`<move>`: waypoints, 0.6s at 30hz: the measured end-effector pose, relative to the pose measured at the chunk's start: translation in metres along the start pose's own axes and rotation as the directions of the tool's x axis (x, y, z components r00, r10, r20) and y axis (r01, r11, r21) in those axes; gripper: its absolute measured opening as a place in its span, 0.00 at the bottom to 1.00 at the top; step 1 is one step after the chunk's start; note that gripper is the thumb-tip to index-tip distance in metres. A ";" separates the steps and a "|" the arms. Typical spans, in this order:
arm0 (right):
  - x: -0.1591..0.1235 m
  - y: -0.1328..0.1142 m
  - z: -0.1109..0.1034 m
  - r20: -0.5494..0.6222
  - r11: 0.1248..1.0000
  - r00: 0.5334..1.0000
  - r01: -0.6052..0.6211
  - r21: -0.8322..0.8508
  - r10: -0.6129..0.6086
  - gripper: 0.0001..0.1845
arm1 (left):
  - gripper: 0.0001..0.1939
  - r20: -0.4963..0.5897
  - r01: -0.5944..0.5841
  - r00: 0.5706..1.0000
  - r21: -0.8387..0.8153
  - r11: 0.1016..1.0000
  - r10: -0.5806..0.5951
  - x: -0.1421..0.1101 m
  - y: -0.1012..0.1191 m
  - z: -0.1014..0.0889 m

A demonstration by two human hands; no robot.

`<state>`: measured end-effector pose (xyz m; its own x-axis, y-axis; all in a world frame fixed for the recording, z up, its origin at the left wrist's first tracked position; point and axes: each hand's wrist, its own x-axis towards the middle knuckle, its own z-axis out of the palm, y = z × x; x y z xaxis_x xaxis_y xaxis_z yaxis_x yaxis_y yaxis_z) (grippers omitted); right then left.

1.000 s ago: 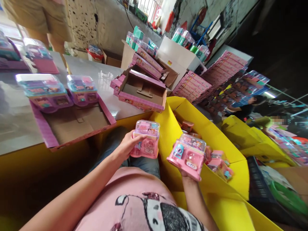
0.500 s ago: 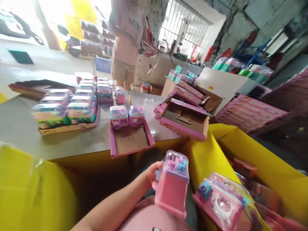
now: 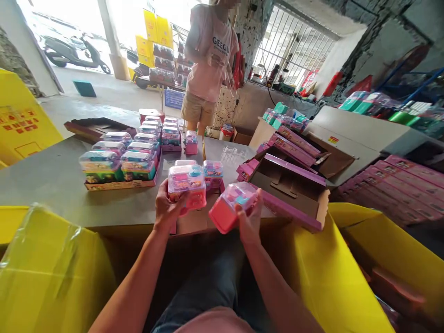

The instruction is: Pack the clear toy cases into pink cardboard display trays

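Observation:
My left hand (image 3: pixel 165 206) is closed around a pink toy case (image 3: pixel 187 187) with a clear lid, held upright over the front of an open cardboard tray (image 3: pixel 194 223). A second pink toy case (image 3: pixel 231 208), tilted, is gripped by my right hand (image 3: pixel 250 215) just to the right. Small colourful parts show through both lids. Behind them, a similar case (image 3: pixel 212 172) stands in the tray's back right corner. Another lid peeks out behind the case in my left hand, its lower part hidden.
On the grey table (image 3: pixel 45 180), a filled tray of cases (image 3: pixel 120 182) stands left. Empty pink trays (image 3: pixel 287 189) are stacked right. Yellow boxes flank me, the right box (image 3: pixel 322 273) holding more items. A person (image 3: pixel 210 60) stands beyond the table.
Both cases have moved from beside the right yellow box to above the table tray. My right hand, out of sight before, now shows gripping one. The view has shifted left.

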<state>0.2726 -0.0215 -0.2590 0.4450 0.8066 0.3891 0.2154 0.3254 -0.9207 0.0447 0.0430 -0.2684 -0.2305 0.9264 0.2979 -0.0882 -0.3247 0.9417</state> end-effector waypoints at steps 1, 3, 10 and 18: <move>0.006 0.007 0.016 0.002 0.997 1.000 0.024 -0.070 -0.024 0.58 | 0.40 -0.130 -0.003 0.992 0.032 0.999 0.007 0.001 -0.007 0.002; 0.015 0.023 0.040 -0.002 0.978 0.998 0.064 -0.199 -0.066 0.60 | 0.42 -0.266 0.014 0.964 0.083 0.996 0.009 0.001 -0.021 0.007; 0.034 0.058 0.077 -0.006 0.912 0.988 0.140 -0.385 -0.154 0.64 | 0.43 -0.263 -0.036 0.961 0.196 0.980 0.088 0.004 -0.043 0.001; 0.036 0.071 0.082 0.018 0.808 0.990 0.123 -0.576 -0.137 0.68 | 0.33 -0.264 0.026 0.964 -0.005 1.000 -0.027 0.009 -0.062 -0.027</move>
<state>0.2322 0.0713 -0.3127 0.3956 0.7629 0.5114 0.7292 0.0775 -0.6799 0.0217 0.0660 -0.3281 -0.4755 0.8516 0.2206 -0.0992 -0.3011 0.9484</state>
